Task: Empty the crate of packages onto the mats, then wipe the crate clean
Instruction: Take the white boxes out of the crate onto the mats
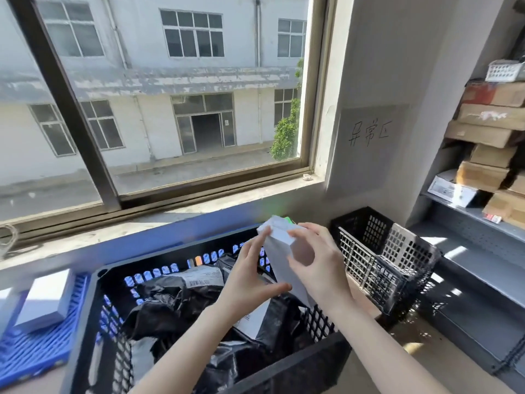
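- Head camera looked down over a black crate [306,361] set below a window [170,95], with both bare forearms reaching in from the bottom edge.
- Both hands held a white box [279,247] up above the crate's far right corner, clear of everything in the crate and tilted with its top end towards the window.
- Left hand [250,277] had its fingers stretched up along the box's left face and its thumb spread out towards the lower end, so the box sat pinched between them.
- Right hand [319,265] was wrapped round the box's right side, fingers curled over the edge and thumb pressed on the near face.
- Inside the crate lay crumpled black bags [167,305], heaped well up the walls; at least two carried white printed labels.
- Just left of the crate lay a blue mat [37,356] with a ribbed surface, touching or nearly touching the crate's left wall.
- On that mat rested a second white box [45,300], lying flat near the mat's far end.
- To the right stood a smaller crate [397,260] of black mesh, close beside the big one; its inside could not be seen fully.
- Farther right, a grey shelf [466,211] carried stacked cardboard boxes [483,135].
- A paper sign [372,129] with handwritten characters was stuck to the wall between window and shelf.
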